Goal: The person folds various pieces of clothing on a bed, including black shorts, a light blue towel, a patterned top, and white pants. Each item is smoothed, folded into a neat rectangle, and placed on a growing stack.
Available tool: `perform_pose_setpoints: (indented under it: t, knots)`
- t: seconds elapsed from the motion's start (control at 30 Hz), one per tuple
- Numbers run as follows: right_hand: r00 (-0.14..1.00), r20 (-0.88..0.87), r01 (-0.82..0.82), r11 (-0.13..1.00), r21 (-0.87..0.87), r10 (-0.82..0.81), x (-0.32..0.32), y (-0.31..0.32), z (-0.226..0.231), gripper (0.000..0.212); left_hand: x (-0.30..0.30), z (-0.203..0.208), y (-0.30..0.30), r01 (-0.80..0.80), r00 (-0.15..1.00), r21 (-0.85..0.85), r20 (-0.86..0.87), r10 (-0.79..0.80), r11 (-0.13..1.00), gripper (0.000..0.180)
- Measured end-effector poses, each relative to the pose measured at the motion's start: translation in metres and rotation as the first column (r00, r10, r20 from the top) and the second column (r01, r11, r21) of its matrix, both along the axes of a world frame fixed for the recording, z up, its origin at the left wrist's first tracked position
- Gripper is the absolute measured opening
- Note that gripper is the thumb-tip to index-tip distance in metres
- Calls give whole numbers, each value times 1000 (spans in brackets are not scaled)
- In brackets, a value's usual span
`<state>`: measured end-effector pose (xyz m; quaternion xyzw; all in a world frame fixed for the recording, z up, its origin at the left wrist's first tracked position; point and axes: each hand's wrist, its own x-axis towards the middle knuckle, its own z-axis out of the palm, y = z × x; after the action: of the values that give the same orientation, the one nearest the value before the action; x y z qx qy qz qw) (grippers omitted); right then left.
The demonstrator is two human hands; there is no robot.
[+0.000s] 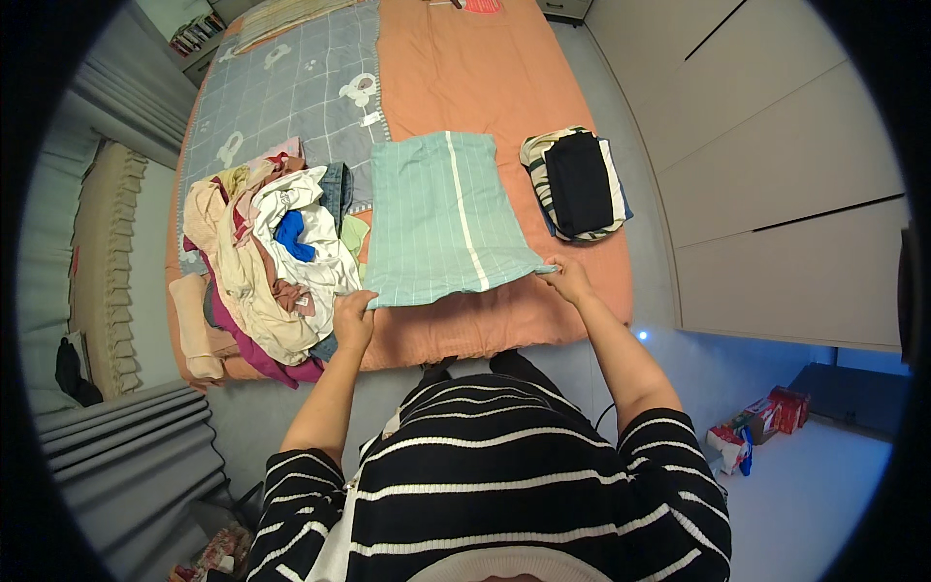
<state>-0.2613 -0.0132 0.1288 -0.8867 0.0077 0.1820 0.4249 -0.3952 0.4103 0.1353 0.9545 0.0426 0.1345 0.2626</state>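
Note:
A light teal pillowcase-like cloth with thin white lines and one broad white stripe lies spread over the orange bed cover. My left hand pinches its near left corner. At the near right corner, my right hand grips a small bunched bit of the edge. Between the two hands the near edge is pulled taut. Left of the cloth sits a loose heap of clothes in white, cream, pink and magenta, with a blue piece on top. A folded clothes stack, black garment uppermost, rests on the right.
The bed has an orange cover, and a grey patterned blanket lies over its far left. Pale cabinets line the right side. Grey curtains hang at the left. Red packages stand on the floor at the lower right.

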Motion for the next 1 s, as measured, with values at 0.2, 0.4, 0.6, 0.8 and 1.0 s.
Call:
perform_pose_setpoints:
  t: [0.2,0.4,0.6,0.8,1.0]
  knots:
    - [929,210,-224,916,-333,303,-51,-4,-14,16,-40,-20,6,196,977,59,-103,-189,979,30]
    - [874,186,-341,840,-422,448,-115,-26,-30,14,-85,-27,-9,282,926,47,-274,-259,958,32]
    - [902,-38,-412,832,-371,430,-137,-27,-40,17,-112,-50,-6,263,878,-91,-390,-277,961,31]
    - [967,103,-210,961,-179,231,-91,9,-28,21,-58,-38,-7,34,977,-36,-208,-40,999,33]
    - [986,-4,-157,928,-337,166,-17,21,-89,25,6,-100,9,-179,886,-2,-436,161,984,21]
